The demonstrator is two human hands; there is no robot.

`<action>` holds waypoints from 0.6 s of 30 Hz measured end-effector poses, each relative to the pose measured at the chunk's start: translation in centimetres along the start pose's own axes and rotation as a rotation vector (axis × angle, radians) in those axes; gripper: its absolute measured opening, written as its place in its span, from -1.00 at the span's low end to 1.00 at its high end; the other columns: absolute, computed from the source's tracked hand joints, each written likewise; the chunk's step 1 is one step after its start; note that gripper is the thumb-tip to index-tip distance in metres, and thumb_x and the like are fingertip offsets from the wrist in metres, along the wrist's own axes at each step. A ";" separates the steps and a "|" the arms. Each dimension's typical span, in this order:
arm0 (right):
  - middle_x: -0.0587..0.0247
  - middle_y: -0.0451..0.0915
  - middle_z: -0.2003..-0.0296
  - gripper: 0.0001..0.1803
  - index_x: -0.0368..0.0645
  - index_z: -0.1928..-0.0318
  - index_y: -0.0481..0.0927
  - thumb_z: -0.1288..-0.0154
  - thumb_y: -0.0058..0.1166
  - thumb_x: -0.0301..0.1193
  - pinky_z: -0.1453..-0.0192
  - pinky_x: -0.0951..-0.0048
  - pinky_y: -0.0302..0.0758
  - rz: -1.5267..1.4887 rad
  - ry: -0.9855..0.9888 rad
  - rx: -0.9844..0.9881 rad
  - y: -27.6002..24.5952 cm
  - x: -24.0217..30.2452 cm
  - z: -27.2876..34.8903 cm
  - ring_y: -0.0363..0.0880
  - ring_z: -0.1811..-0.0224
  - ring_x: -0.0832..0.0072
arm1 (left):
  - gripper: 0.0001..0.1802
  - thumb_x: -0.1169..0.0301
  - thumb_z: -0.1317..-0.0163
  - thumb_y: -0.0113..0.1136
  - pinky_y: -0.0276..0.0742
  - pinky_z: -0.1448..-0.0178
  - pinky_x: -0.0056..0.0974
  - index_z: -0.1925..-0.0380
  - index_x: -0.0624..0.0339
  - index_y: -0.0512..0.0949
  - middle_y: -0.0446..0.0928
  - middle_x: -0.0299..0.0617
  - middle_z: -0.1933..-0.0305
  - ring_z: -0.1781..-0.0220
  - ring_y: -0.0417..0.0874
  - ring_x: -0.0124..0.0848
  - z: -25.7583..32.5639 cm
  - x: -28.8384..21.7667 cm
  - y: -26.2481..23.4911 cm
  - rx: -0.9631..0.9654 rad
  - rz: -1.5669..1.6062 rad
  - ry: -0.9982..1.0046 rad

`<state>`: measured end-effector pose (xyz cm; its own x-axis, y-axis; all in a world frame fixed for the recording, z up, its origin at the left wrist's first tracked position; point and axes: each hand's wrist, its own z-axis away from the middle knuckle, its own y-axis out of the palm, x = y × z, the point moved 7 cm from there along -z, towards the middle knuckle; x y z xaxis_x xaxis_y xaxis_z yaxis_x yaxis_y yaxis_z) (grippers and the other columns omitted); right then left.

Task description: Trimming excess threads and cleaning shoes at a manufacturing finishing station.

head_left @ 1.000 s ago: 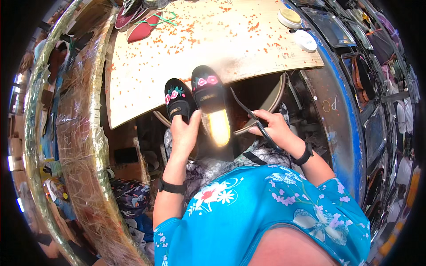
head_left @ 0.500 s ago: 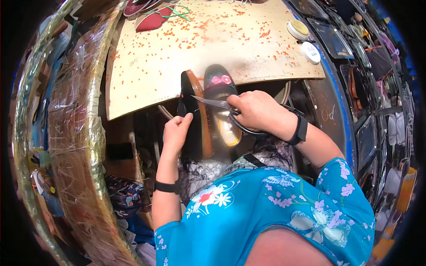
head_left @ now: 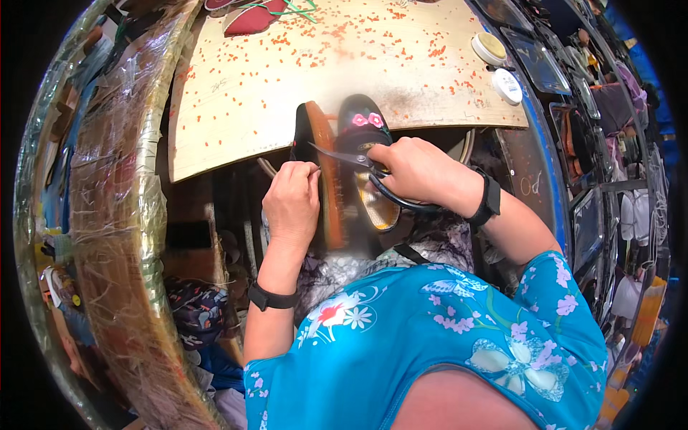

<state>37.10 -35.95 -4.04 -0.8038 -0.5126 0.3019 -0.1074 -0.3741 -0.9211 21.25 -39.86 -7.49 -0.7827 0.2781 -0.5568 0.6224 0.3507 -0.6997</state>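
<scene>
My right hand (head_left: 426,172) is closed round the handles of a pair of scissors (head_left: 340,153). Their pointed blades reach left across the brown sole of a black shoe (head_left: 331,204) that is turned on its side. The fingers of my left hand (head_left: 292,201) are pinched together at that shoe's black upper, just below the scissor tips; what they hold is too small to make out. To the right, a second black shoe (head_left: 355,111) with pink flowers on its toe sits sole down, its pale insole showing. Both shoes are over my lap, toes against the table's near edge.
Orange bits are scattered over the pale wooden tabletop (head_left: 236,122). A red shoe piece with green laces (head_left: 254,21) lies at the far left. A round yellowish tin (head_left: 489,49) and a white lid (head_left: 507,86) are at the right edge. A tape-wrapped board (head_left: 118,215) stands left.
My left hand has moved up and right, closer to the scissor tips, and has turned so its back shows. The scissors and shoes have shifted only slightly.
</scene>
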 end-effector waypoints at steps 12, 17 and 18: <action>0.31 0.51 0.59 -0.60 -0.26 0.09 0.51 -0.30 0.00 -0.16 0.61 0.72 0.28 -1.143 0.264 0.627 4.2 -1.9 3.5 0.35 0.67 0.74 | -0.94 0.53 -0.15 0.10 0.44 0.29 -0.19 0.42 0.29 0.44 0.49 -0.05 0.40 0.36 0.55 -0.12 0.3 2.2 1.7 0.057 0.328 -0.183; 0.31 0.51 0.61 -0.62 -0.29 0.12 0.52 -0.33 -0.05 -0.19 0.67 0.72 0.23 -1.194 0.274 0.631 4.5 -1.7 3.3 0.31 0.73 0.75 | -0.91 0.50 -0.25 0.05 0.34 0.30 -0.48 0.40 0.31 0.46 0.42 -0.36 0.47 0.40 0.38 -0.62 0.9 3.5 3.1 0.097 0.509 -0.335; 0.31 0.51 0.62 -0.62 -0.29 0.12 0.53 -0.33 -0.06 -0.19 0.68 0.72 0.22 -1.205 0.289 0.643 4.5 -1.7 3.4 0.30 0.74 0.75 | -0.91 0.50 -0.25 0.05 0.34 0.30 -0.48 0.40 0.31 0.46 0.42 -0.36 0.47 0.40 0.38 -0.62 1.0 3.5 3.1 0.098 0.508 -0.335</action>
<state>39.95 -39.36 -7.90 -0.5090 0.5213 0.6850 -0.5901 -0.7907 0.1632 20.43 -38.65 -12.09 -0.3552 0.0871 -0.9307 0.9271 0.1600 -0.3388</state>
